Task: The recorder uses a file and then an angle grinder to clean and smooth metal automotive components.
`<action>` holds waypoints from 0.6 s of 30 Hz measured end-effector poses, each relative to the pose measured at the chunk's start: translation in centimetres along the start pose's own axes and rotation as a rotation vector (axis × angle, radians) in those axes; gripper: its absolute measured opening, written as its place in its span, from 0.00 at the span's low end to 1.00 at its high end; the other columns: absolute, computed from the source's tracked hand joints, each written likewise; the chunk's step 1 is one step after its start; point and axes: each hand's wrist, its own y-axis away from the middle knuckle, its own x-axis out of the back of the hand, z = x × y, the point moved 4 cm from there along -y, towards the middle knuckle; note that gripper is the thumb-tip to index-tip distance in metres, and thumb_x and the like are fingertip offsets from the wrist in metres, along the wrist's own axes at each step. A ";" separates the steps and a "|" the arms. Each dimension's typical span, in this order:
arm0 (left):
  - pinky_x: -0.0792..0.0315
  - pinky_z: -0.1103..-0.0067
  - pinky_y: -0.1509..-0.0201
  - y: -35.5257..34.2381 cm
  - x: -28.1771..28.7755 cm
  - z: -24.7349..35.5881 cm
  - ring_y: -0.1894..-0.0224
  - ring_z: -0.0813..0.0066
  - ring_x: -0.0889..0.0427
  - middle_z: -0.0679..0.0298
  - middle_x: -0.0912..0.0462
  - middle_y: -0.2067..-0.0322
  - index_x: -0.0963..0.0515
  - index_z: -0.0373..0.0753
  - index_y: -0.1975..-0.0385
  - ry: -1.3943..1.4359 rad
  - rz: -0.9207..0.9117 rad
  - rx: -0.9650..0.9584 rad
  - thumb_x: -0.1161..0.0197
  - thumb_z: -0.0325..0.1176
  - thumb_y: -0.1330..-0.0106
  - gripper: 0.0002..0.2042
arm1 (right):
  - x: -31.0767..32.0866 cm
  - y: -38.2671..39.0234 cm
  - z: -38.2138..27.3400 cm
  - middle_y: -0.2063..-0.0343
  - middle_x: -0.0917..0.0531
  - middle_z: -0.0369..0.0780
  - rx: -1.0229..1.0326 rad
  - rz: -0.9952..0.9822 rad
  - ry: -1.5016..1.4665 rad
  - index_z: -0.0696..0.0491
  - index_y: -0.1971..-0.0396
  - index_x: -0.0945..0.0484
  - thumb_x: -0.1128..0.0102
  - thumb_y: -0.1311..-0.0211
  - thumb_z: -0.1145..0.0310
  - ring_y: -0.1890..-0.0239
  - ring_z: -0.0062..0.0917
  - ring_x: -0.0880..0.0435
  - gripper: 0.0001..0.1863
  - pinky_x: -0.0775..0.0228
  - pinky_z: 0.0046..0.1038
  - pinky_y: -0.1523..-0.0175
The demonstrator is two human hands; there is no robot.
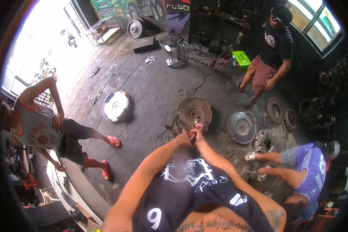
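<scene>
Both my arms reach forward over the floor, and my hands meet close together. My left hand [184,137] and my right hand [198,136] are closed around a small red tool [197,127]; its kind is hard to make out, since my fingers cover much of it. Just beyond the tool lies a large, round, rusty brown flywheel [194,103] with a ring of holes at its centre. A smaller round disc [167,136] rests on the floor left of my left hand.
A shiny flywheel [117,106] lies to the left, a grey one [242,127] to the right, beside a pressure plate [264,141]. A fan [173,52] and a green machine [240,58] with cables stand ahead. Three people are around me: left, far right and near right.
</scene>
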 end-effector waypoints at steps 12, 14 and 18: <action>0.22 0.66 0.48 0.0 -1.4 -1.7 0.51 0.46 0.15 0.38 0.17 0.56 0.59 0.11 0.37 -0.177 0.103 -0.146 0.23 0.43 0.56 0.59 | 0.6 -1.5 0.9 0.61 0.17 0.42 -0.088 0.031 -0.089 0.50 0.62 0.21 0.36 0.46 0.61 0.56 0.39 0.18 0.14 0.26 0.40 0.44; 0.21 0.66 0.49 -0.9 -2.3 -2.4 0.52 0.46 0.14 0.38 0.17 0.57 0.59 0.11 0.37 -0.038 0.044 -0.102 0.23 0.43 0.56 0.59 | 0.4 -1.5 0.4 0.61 0.17 0.41 0.035 0.001 -0.051 0.50 0.63 0.21 0.35 0.47 0.62 0.56 0.38 0.18 0.13 0.26 0.40 0.44; 0.22 0.66 0.48 -0.9 -2.5 -2.0 0.54 0.46 0.14 0.41 0.16 0.59 0.55 0.16 0.36 -0.061 0.104 -0.177 0.23 0.43 0.56 0.56 | 0.1 -0.8 0.2 0.64 0.16 0.39 0.059 0.085 -0.068 0.50 0.64 0.20 0.34 0.48 0.64 0.56 0.36 0.18 0.12 0.26 0.40 0.44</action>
